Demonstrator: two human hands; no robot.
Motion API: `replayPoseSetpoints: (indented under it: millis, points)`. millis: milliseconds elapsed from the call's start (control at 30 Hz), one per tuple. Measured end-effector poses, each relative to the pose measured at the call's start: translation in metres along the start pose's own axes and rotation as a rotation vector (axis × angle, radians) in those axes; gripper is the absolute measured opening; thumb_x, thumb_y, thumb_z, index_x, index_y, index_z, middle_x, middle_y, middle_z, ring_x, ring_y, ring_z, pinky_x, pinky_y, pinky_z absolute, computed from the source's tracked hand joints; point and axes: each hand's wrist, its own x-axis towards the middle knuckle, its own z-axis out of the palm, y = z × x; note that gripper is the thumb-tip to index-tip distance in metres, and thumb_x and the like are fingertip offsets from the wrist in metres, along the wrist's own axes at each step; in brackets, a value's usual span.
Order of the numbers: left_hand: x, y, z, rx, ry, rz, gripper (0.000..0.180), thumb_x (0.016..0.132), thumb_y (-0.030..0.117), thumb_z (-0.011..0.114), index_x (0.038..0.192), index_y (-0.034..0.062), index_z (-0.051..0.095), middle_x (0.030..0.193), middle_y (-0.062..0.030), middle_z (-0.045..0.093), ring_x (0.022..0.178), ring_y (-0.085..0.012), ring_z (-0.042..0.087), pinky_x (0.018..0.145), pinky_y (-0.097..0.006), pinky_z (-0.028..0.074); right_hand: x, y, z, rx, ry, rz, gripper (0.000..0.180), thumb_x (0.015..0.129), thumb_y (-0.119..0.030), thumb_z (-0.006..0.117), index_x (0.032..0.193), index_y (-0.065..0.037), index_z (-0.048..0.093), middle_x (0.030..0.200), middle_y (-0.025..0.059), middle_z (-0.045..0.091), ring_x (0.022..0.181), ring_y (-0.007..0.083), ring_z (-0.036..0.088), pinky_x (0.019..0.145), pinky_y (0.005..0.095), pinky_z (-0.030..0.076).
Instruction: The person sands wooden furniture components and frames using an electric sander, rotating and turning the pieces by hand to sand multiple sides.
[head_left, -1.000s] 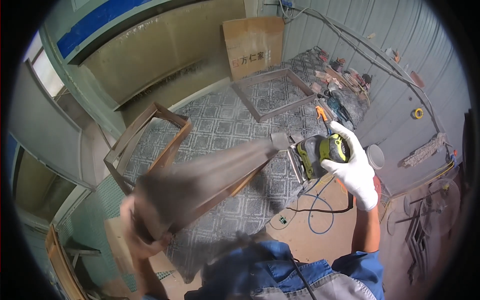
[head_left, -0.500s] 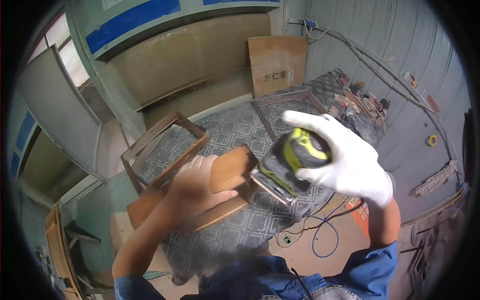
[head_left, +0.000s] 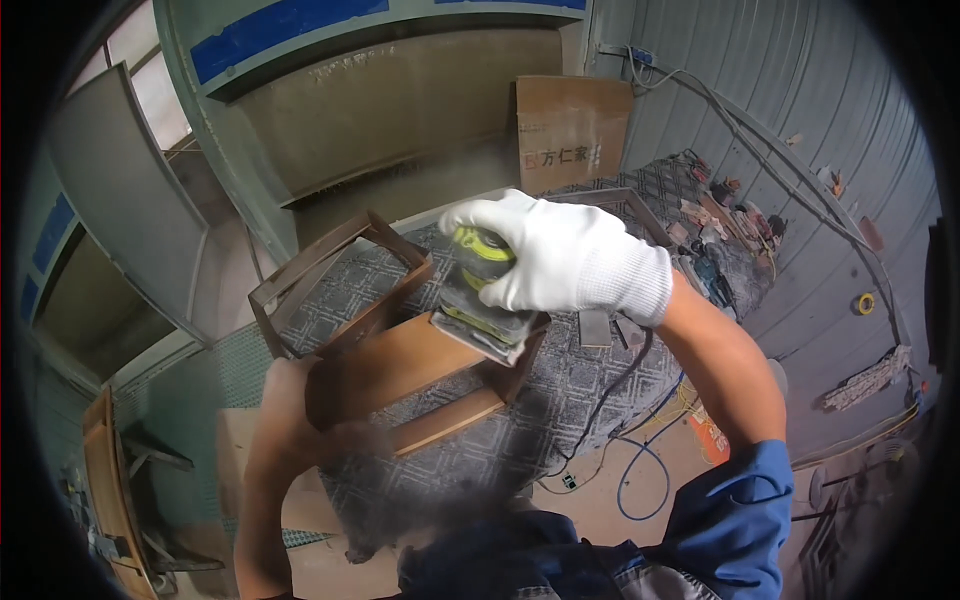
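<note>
My right hand (head_left: 570,255), in a white glove, grips a black and yellow-green power sander (head_left: 480,290). The sander's flat pad rests at the right end of the brown top board of a wooden frame (head_left: 400,365). Bare and somewhat blurred, my left hand (head_left: 292,392) holds the left end of that same frame. Its fingertips are partly hidden against the wood. The frame lies on a grey patterned cloth (head_left: 590,400) over the work surface, and an opening shows beneath its top board.
A second wooden frame (head_left: 345,270) stands just behind, and another frame (head_left: 640,215) lies farther back. Tools and scraps (head_left: 735,225) crowd the right rear. A cardboard sheet (head_left: 570,125) leans at the back. Cables and a blue hose (head_left: 640,480) trail on the floor.
My right hand has brought the sander leftward from beside the frame onto its top board. My left hand has slid left and down to the frame's left end, uncovering the board.
</note>
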Motion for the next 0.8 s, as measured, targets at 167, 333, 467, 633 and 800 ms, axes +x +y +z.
replayPoseSetpoints:
  millis: [167,333,467,633,800]
  points:
    - [0.0,-0.027,0.002,0.239,0.2,0.227,0.093,0.058,0.016,0.103,0.137,0.0015,0.055,0.127,-0.0211,0.059,0.121,-0.0437,0.057,0.104,-0.051,0.048,-0.015,0.007,-0.011,0.012,-0.119,0.036,0.059,0.087,-0.035,0.077,0.142,-0.021,0.062,0.126,0.019,0.069,0.111,0.0378,0.073,0.094,0.0452,0.06]
    - [0.003,-0.04,0.008,0.235,0.246,0.253,0.093,0.057,0.014,0.103,0.136,0.0015,0.055,0.127,-0.0214,0.058,0.118,-0.044,0.058,0.104,-0.05,0.048,0.031,0.024,0.004,0.063,-0.097,-0.115,0.067,0.08,-0.039,0.085,0.14,-0.016,0.063,0.123,0.0181,0.072,0.108,0.037,0.074,0.093,0.0439,0.06]
    - [0.004,-0.052,0.001,0.252,0.267,0.372,0.088,0.068,0.025,0.099,0.138,-0.0006,0.053,0.127,-0.0181,0.06,0.119,-0.0398,0.059,0.103,-0.052,0.049,0.063,-0.02,0.032,0.203,-0.13,-0.299,0.065,0.077,-0.041,0.084,0.134,-0.016,0.065,0.123,0.0172,0.071,0.113,0.0365,0.072,0.092,0.0447,0.058]
    - [-0.015,-0.126,0.026,-0.3,0.278,0.398,0.106,0.08,0.016,0.091,0.165,0.0028,0.028,0.16,-0.021,0.047,0.145,-0.034,0.05,0.114,-0.045,0.047,0.09,-0.096,0.051,0.129,-0.191,-0.389,0.066,0.074,-0.031,0.087,0.133,-0.013,0.064,0.119,0.0181,0.072,0.105,0.0387,0.073,0.089,0.0457,0.059]
    - [-0.007,-0.155,0.088,-0.308,0.53,-0.198,0.079,0.1,0.016,0.069,0.166,0.0006,0.029,0.158,-0.0222,0.052,0.139,-0.0323,0.058,0.112,-0.04,0.048,0.097,-0.103,0.058,0.175,-0.218,-0.51,0.072,0.071,-0.024,0.086,0.139,-0.012,0.064,0.122,0.0174,0.073,0.108,0.0352,0.075,0.089,0.0425,0.061]
